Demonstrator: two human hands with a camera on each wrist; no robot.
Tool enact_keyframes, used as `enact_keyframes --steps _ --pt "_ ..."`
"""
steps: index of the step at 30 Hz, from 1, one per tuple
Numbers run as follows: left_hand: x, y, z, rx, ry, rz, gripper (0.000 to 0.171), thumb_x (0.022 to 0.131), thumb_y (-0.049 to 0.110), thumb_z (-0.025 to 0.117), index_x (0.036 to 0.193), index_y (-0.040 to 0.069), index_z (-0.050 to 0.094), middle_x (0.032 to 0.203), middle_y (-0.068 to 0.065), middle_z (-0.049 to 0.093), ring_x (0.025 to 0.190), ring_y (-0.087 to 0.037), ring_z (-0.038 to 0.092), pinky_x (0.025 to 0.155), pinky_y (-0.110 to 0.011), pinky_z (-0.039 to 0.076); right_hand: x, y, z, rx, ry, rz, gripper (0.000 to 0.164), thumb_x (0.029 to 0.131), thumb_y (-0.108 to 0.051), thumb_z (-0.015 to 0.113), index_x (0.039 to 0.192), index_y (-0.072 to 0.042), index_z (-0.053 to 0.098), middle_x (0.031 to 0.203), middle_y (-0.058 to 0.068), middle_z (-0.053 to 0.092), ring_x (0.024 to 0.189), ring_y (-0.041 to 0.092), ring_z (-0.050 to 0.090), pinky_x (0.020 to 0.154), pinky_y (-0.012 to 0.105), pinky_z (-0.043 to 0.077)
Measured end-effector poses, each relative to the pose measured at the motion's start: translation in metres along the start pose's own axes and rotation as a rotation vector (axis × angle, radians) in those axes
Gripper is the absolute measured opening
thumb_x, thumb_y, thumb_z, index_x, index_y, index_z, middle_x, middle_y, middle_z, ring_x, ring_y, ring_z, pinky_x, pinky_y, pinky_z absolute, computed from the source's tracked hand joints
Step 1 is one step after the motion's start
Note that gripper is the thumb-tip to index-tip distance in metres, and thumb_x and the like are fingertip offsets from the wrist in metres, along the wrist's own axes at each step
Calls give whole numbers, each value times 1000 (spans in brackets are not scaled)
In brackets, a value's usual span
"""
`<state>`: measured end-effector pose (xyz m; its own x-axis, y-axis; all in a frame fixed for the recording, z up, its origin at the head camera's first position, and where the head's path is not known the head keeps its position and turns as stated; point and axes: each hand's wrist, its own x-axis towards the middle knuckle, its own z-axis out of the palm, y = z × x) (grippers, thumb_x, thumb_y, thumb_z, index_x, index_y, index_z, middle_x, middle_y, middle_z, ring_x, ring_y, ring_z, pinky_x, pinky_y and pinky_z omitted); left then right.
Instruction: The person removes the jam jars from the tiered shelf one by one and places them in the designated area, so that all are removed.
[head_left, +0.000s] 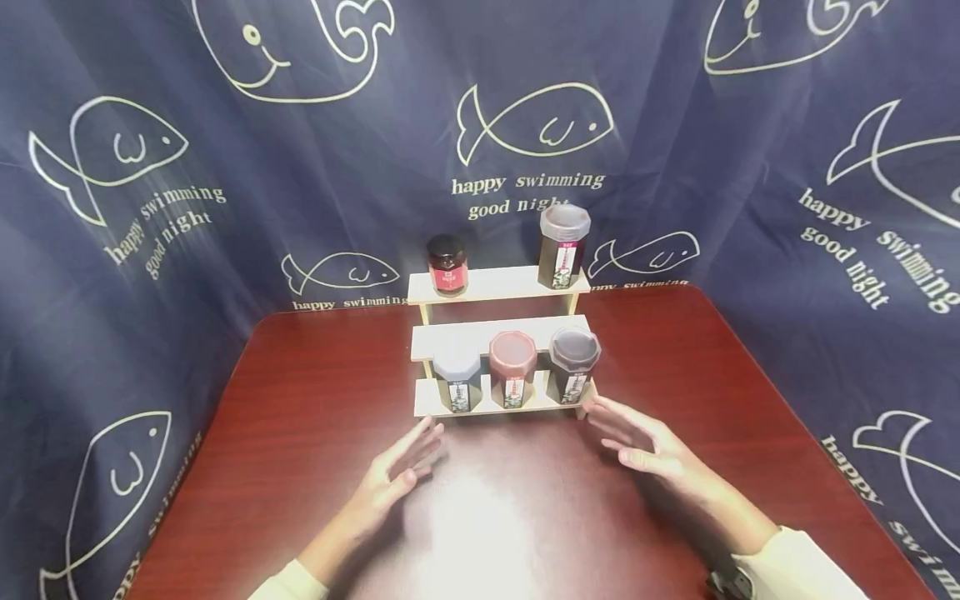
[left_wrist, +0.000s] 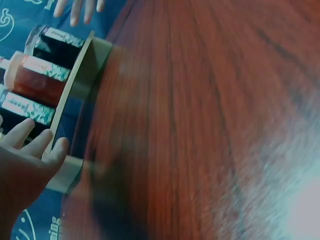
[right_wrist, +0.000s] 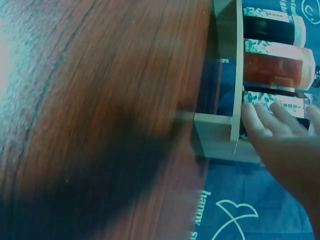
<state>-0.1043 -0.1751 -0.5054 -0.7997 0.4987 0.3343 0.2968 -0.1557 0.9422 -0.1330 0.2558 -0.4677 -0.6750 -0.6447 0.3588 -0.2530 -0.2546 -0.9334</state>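
A light three-step display rack (head_left: 498,285) stands on the table, holding several jars. On its lowest step are a dark jar with a pale lid (head_left: 460,387), a reddish jar (head_left: 513,371) and another dark jar (head_left: 574,371). The top step bears a small jar with a black lid and red label (head_left: 448,271) and a tall dark jar (head_left: 562,250). My left hand (head_left: 390,479), fingers extended, is just in front of the rack's left front corner. Near the right front corner, my right hand (head_left: 652,446) reaches with loosely straight fingers, its fingertips right by the rack's end. Neither hand holds anything.
The rack is toward the back of a reddish-brown wooden table (head_left: 315,392), with a bright glare on its front middle. A dark blue curtain (head_left: 420,167) with fish drawings and lettering hangs behind and on both sides.
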Motion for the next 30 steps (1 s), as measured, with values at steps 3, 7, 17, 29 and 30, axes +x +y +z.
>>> enact_keyframes --steps 3,7,17,29,30 --pt "2 -1 -7 96 86 65 65 103 15 58 155 -7 26 146 -39 38 136 -30 48 102 -45 46 -1 -2 -3 -109 135 46 59 95 12 50 150 13 29 149 9 52 134 19 51 104 31 44" --pt "10 -1 -19 210 230 55 73 88 -6 71 152 -5 35 143 -36 46 130 -29 54 99 -44 49 5 -2 -8 -209 263 73 56 93 15 54 146 14 36 141 4 58 127 16 58 99 28 48" --pt "36 -16 -49 624 346 -206 95 71 16 93 151 2 43 146 -24 49 129 -44 51 101 -57 43 27 11 -15 -427 482 160 69 85 8 72 146 10 39 139 22 55 126 17 57 95 22 48" --pt "62 -39 -62 840 255 -267 102 69 35 93 153 8 41 143 -24 52 134 -42 46 109 -57 35 58 33 -10 -552 591 187 80 77 5 83 146 3 43 135 26 56 122 26 57 100 46 47" --pt "64 -39 -62 839 257 -264 101 69 34 93 152 7 42 144 -24 52 134 -43 46 108 -58 35 59 34 -9 -555 599 186 79 77 4 83 145 3 43 134 25 57 120 21 57 101 45 46"
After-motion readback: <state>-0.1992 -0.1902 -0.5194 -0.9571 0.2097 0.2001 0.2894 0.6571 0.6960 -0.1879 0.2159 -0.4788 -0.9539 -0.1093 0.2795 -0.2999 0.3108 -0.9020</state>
